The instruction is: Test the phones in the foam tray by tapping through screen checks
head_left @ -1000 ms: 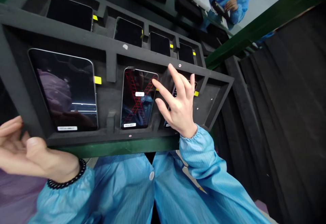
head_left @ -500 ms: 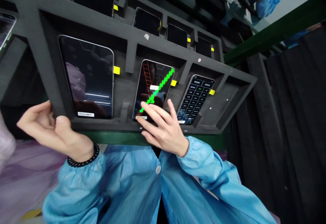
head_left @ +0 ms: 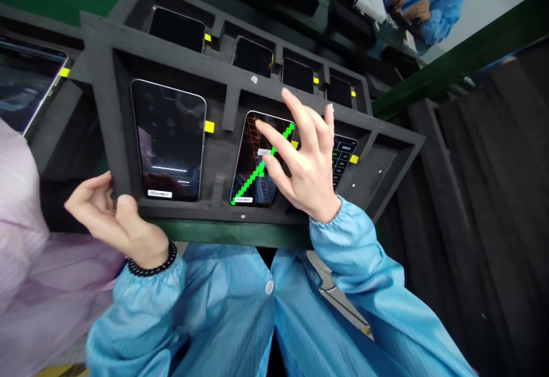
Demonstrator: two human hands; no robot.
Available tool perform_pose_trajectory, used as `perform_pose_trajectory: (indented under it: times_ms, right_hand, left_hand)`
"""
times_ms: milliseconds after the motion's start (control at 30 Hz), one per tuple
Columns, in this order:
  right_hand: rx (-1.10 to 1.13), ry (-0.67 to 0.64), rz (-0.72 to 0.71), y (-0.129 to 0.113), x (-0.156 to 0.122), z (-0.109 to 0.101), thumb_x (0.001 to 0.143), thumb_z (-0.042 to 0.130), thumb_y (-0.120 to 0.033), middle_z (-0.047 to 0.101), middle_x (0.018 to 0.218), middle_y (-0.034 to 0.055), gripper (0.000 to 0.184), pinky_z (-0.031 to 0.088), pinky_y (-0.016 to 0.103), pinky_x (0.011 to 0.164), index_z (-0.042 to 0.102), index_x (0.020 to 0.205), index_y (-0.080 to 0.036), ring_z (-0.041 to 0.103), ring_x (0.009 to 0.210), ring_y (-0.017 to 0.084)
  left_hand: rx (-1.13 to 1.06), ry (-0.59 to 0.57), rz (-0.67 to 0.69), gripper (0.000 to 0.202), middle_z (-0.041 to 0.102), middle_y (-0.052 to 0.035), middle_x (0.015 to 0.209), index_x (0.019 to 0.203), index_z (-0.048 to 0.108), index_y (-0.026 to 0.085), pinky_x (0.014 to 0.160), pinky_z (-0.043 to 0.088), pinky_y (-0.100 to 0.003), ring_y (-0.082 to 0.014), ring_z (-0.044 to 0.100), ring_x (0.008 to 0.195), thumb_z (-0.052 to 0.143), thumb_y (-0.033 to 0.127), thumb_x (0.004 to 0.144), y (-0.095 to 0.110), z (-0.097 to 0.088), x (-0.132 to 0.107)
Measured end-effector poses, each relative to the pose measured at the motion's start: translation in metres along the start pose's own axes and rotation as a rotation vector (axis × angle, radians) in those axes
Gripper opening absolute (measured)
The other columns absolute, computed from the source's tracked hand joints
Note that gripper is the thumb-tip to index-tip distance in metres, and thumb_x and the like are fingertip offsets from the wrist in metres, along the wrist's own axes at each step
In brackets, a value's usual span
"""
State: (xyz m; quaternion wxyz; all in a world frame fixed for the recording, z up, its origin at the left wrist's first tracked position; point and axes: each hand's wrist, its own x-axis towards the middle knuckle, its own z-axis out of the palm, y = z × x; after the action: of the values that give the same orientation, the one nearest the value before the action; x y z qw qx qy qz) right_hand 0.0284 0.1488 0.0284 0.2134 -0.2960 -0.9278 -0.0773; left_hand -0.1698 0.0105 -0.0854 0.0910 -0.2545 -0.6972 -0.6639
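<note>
Your empty right hand (head_left: 306,165), fingers spread, has moved up to the red strip (head_left: 254,143) on the phone (head_left: 247,162) in the tray (head_left: 214,210); green diagonal (head_left: 249,182) now full, red likely remains; left hand (head_left: 124,217) curled at tray edge, can't tell if gripping.

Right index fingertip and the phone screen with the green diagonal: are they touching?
Cannot tell: the head view shows the right index fingertip overlapping the phone screen, but neither contact nor a gap is plain.
</note>
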Motion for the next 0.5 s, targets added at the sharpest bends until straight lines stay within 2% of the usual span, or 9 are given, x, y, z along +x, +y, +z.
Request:
perform_pose_trajectory:
  times_ms: [100, 200, 333, 500]
  right_hand:
    - [-0.013, -0.058, 0.001, 0.0, 0.016, 0.003, 0.104, 0.048, -0.04, 0.042, 0.163, 0.004, 0.038, 0.012, 0.066, 0.129, 0.061, 0.139, -0.031, 0.039, 0.149, 0.034]
    - [-0.021, -0.064, -0.014, -0.002, 0.015, 0.005, 0.104, 0.047, -0.038, 0.043, 0.162, 0.0034, 0.036, 0.013, 0.067, 0.129, 0.062, 0.136, -0.03, 0.039, 0.15, 0.033]
    - [-0.04, -0.01, -0.064, -0.003, -0.006, 0.002, 0.104, 0.047, -0.037, 0.05, 0.158, 0.0056, 0.033, 0.018, 0.066, 0.128, 0.066, 0.13, -0.028, 0.045, 0.145, 0.03]
    - [-0.003, -0.025, -0.109, -0.009, -0.043, -0.003, 0.103, 0.05, -0.034, 0.054, 0.155, 0.0112, 0.031, 0.021, 0.06, 0.129, 0.068, 0.126, -0.023, 0.048, 0.143, 0.026]
  left_hand:
    - [-0.005, -0.002, 0.001, 0.039, 0.053, -0.0079, 0.102, 0.103, 0.05, 0.015, 0.092, 0.048, -0.041, -0.0222, 0.057, 0.099, 0.046, 0.036, 0.071, -0.003, -0.001, -0.001]
    - [-0.036, 0.008, 0.005, 0.04, 0.053, -0.008, 0.102, 0.104, 0.052, 0.014, 0.093, 0.048, -0.041, -0.0226, 0.058, 0.098, 0.047, 0.035, 0.07, -0.004, -0.001, -0.001]
    - [-0.011, -0.005, 0.005, 0.041, 0.052, -0.0079, 0.101, 0.104, 0.051, 0.014, 0.09, 0.048, -0.039, -0.0217, 0.057, 0.098, 0.047, 0.038, 0.071, -0.005, -0.001, 0.0]
    - [-0.053, 0.009, 0.022, 0.042, 0.05, -0.0069, 0.097, 0.103, 0.051, 0.013, 0.089, 0.047, -0.037, -0.0208, 0.056, 0.095, 0.047, 0.036, 0.069, -0.004, 0.0, 0.0]
